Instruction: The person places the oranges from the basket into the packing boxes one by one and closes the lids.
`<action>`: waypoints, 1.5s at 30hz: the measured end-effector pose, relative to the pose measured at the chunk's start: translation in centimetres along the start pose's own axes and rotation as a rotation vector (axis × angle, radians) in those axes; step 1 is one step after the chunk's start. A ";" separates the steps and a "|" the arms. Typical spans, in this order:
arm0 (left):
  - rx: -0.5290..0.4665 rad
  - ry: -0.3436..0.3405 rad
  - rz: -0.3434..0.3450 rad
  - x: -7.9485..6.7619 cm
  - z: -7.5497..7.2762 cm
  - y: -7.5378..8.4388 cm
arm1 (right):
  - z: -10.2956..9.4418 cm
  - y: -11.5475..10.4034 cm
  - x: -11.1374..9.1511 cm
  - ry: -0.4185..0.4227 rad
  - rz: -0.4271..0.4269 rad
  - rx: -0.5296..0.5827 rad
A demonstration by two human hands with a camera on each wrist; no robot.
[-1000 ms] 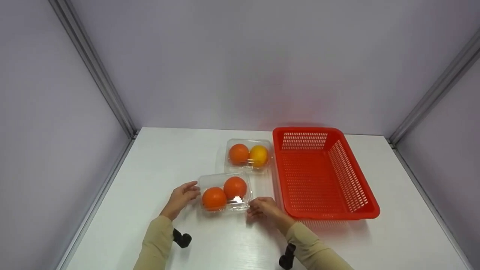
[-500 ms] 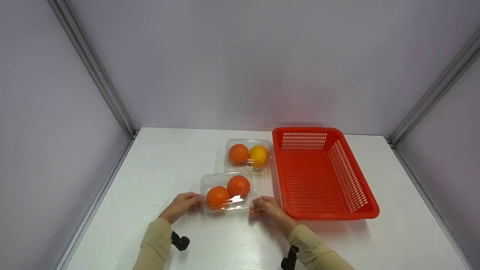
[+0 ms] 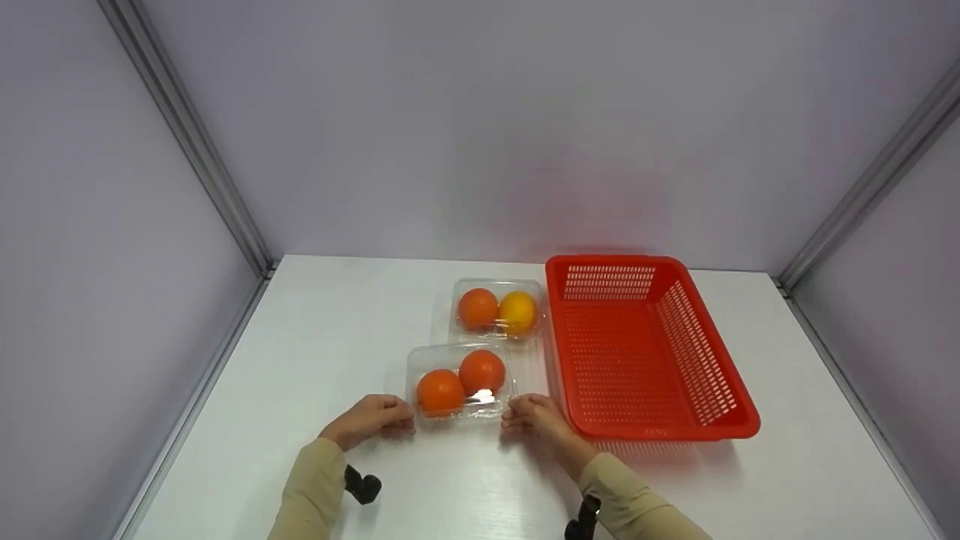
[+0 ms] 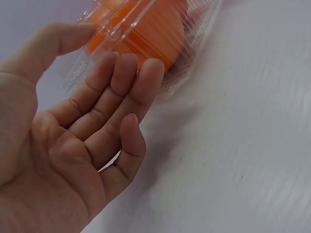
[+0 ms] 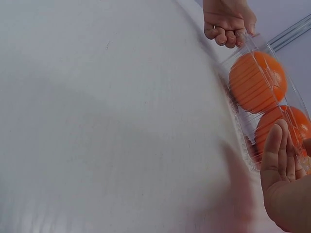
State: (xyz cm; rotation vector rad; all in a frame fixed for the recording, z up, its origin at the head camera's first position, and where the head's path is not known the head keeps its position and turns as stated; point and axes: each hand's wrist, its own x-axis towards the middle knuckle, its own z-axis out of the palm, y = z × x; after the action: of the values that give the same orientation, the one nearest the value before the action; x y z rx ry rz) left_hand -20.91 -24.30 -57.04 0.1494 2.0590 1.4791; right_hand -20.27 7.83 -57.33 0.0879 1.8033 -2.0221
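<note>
A clear plastic clamshell box (image 3: pixel 432 359) lies in front of me with two oranges (image 3: pixel 440 392) inside. My left hand (image 3: pixel 370 420) is at its near left corner; in the left wrist view the thumb is on the rim and the fingers (image 4: pixel 124 80) bend beneath it, pinching the edge. At the near right corner, my right hand (image 3: pixel 541 421) pinches the rim. The right wrist view shows its fingers (image 5: pixel 276 155) against the box's side, the thumb mostly cut off by the frame edge.
Behind stands a second clear box (image 3: pixel 499 284) holding an orange (image 3: pixel 478 308) and a yellower fruit (image 3: pixel 517 312). Close on the right is a red slotted plastic basket (image 3: pixel 667 433) with nothing in it. Pale walls bound the white table (image 3: pixel 337 315) at the back and sides.
The near box with its oranges has shifted slightly right. My left hand has moved from the box's left side to its near left corner, its spread fingers closing in. My right hand has barely moved.
</note>
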 end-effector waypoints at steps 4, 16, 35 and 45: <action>0.011 0.023 -0.001 0.3 0.3 0.3 | 0.0 -0.6 -0.6 -0.009 -0.003 -0.032; -0.037 0.078 -0.008 1.4 1.6 0.7 | -0.7 0.3 -0.5 0.004 0.038 0.000; -0.059 0.099 -0.022 2.5 3.0 1.2 | -0.8 -0.6 -1.8 0.067 0.019 -0.049; -0.073 0.120 -0.018 2.8 3.7 2.1 | -0.9 0.7 -1.3 0.191 0.047 -0.018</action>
State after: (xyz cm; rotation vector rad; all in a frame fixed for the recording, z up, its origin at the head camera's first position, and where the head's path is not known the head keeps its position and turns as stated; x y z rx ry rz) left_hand -21.74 -19.26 -56.98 0.0131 2.0906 1.5842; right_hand -19.00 9.01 -57.73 0.3258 1.9137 -2.0235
